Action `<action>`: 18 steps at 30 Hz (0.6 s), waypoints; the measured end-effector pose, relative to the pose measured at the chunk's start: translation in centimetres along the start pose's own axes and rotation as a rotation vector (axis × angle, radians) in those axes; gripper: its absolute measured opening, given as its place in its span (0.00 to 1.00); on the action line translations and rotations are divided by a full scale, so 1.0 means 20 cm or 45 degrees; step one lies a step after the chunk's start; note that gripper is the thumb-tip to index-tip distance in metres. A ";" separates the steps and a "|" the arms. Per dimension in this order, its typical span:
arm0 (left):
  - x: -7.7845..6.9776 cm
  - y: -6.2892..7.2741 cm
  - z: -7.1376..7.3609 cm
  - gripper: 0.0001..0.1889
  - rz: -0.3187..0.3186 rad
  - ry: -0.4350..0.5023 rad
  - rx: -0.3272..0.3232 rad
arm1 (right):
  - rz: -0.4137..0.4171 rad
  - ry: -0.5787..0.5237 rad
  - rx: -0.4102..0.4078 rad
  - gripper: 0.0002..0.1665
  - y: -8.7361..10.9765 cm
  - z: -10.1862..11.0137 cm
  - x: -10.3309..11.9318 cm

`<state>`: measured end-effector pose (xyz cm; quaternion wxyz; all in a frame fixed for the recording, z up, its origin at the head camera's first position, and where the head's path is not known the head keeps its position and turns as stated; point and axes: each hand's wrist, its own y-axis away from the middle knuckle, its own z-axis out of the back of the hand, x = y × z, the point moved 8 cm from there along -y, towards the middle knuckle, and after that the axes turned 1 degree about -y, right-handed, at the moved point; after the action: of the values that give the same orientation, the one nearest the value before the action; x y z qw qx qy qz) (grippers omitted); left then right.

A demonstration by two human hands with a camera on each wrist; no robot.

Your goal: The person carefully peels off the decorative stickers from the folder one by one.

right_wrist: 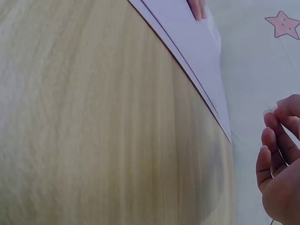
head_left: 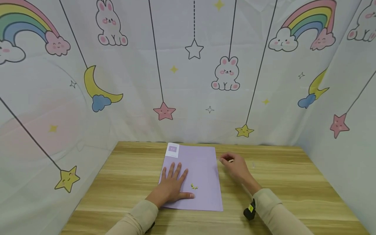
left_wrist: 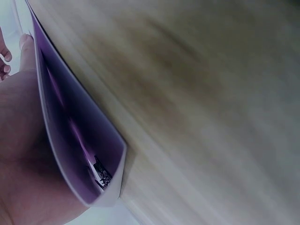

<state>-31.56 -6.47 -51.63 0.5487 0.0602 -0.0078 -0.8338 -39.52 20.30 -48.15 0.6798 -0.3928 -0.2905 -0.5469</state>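
Observation:
A light purple folder (head_left: 202, 169) with a white label (head_left: 172, 150) at its top left lies on the wooden table. Spread flat on its left part, my left hand (head_left: 170, 189) presses down. In the left wrist view the near edge of the folder (left_wrist: 70, 187) gapes, and a dark metal clip (left_wrist: 102, 174) shows inside. Small yellow-green marks (head_left: 194, 186) are on the cover near my left thumb. Just right of the folder, my right hand (head_left: 236, 168) is raised with thumb and forefinger pinched together. Between those fingertips is a tiny clear piece (right_wrist: 270, 110), too faint to identify.
A small clear object (head_left: 253, 165) lies on the wooden table (head_left: 276, 182) right of my right hand. A white cloth (head_left: 194, 81) printed with rabbits, stars and rainbows hangs behind and at both sides of the table.

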 end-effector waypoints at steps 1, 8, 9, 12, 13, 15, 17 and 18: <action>0.00 0.00 0.00 0.59 0.000 0.002 0.001 | 0.001 -0.007 -0.004 0.06 0.00 0.01 0.00; 0.00 -0.01 0.01 0.59 -0.002 0.005 0.007 | 0.009 0.022 -0.018 0.06 -0.01 0.06 -0.03; 0.00 -0.01 0.01 0.59 -0.002 0.006 0.007 | 0.004 0.030 -0.025 0.05 -0.02 0.06 -0.03; 0.00 0.00 0.01 0.59 0.001 0.012 0.010 | 0.002 0.052 -0.044 0.03 -0.02 0.09 -0.05; 0.00 0.00 0.01 0.59 0.002 0.013 0.011 | 0.003 0.056 -0.049 0.03 -0.02 0.09 -0.05; 0.00 0.00 0.01 0.59 0.003 0.010 0.010 | 0.010 0.053 -0.060 0.03 -0.02 0.10 -0.06; 0.00 0.00 0.01 0.59 0.005 0.005 0.009 | 0.010 0.047 -0.069 0.03 -0.03 0.11 -0.07; 0.00 0.01 0.01 0.59 0.004 0.003 0.007 | 0.011 0.048 -0.074 0.04 -0.03 0.12 -0.07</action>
<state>-31.47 -6.49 -51.35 0.5499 0.0627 -0.0097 -0.8328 -40.35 23.02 -48.02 0.6758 -0.4032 -0.2600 -0.5595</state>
